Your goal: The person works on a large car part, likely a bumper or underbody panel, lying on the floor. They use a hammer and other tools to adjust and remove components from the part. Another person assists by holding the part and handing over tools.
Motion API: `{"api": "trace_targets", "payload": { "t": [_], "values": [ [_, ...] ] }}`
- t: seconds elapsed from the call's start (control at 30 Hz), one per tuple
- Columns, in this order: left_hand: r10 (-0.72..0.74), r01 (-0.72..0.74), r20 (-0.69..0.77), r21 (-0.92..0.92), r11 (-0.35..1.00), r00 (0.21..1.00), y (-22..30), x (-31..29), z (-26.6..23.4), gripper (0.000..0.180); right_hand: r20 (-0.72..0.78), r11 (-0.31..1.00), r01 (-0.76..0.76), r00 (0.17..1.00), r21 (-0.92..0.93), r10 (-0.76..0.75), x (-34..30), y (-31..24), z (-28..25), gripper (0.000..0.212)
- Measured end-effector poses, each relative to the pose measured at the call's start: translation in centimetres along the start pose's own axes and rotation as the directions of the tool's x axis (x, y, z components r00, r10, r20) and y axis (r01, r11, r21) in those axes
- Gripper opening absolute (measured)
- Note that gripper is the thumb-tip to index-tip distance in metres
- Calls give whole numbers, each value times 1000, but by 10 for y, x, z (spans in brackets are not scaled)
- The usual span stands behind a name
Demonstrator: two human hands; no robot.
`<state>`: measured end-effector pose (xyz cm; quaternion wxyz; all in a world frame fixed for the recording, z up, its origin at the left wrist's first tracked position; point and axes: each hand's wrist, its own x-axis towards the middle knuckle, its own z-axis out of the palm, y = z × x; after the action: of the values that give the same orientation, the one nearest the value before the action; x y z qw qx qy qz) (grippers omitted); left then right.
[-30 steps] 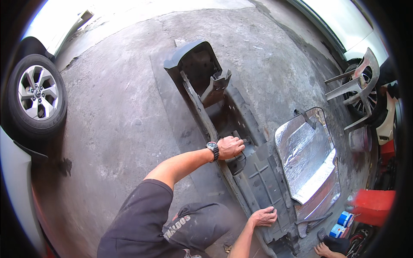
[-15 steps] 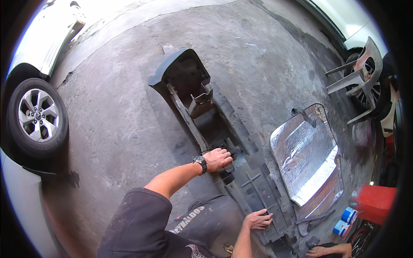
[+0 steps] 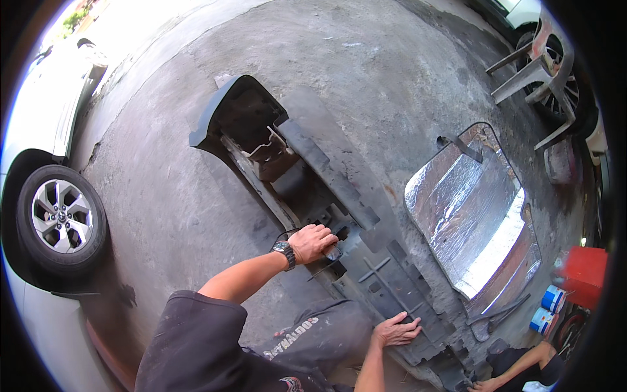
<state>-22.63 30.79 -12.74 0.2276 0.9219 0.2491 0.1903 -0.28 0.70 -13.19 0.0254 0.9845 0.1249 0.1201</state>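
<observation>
A long dark plastic car bumper (image 3: 313,147) lies on the floor with its ribbed inner side up, running from the upper middle to the lower right. My left hand (image 3: 313,244), with a watch on the wrist, is closed at the bumper's middle. Under its fingers is a small part with a rounded edge (image 3: 334,253), mostly hidden, whose kind I cannot make out. My right hand (image 3: 396,330) rests on the ribbed section nearer to me, fingers stretched out. Another person's hand (image 3: 484,385) touches the bumper's near end at the lower right.
A silver foil-backed panel (image 3: 467,209) lies right of the bumper. Farther right are a worn plastic chair (image 3: 542,78), a red box (image 3: 583,277) and two blue-and-white cans (image 3: 547,307). A car wheel (image 3: 62,212) stands at left.
The view has turned, so the bumper appears farther left. My left hand stays closed at the bumper's middle and my right stays on its ribs. The other person's arm shows more.
</observation>
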Motion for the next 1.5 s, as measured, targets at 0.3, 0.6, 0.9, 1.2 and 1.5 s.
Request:
{"api": "trace_targets", "payload": {
  "t": [0.3, 0.6, 0.9, 1.2, 1.5],
  "values": [
    [-15, 16, 50, -31, 999, 999, 0, 2, -7, 29, 44, 996, 30, 998, 84, -33, 2, -4, -5, 59],
    [-32, 36, 60, -60, 998, 998, -1, 5, -6, 32, 45, 994, 49, 998, 97, -54, 5, -4, -7, 60],
    [-26, 28, 30, -55, 998, 999, -2, -4, -5, 28, 42, 995, 56, 997, 87, -60, -1, 1, -4, 60],
    [0, 2, 38, -57, 998, 999, -6, 7, -11, 21, -29, 993, 35, 999, 117, -32, -4, -13, -10, 64],
    [0, 0, 23, -2, 1000, 1000, -10, -10, 48, 33, -9, 934, -36, 999, 355, 42, 15, 6, 2, 72]
  ]
}}
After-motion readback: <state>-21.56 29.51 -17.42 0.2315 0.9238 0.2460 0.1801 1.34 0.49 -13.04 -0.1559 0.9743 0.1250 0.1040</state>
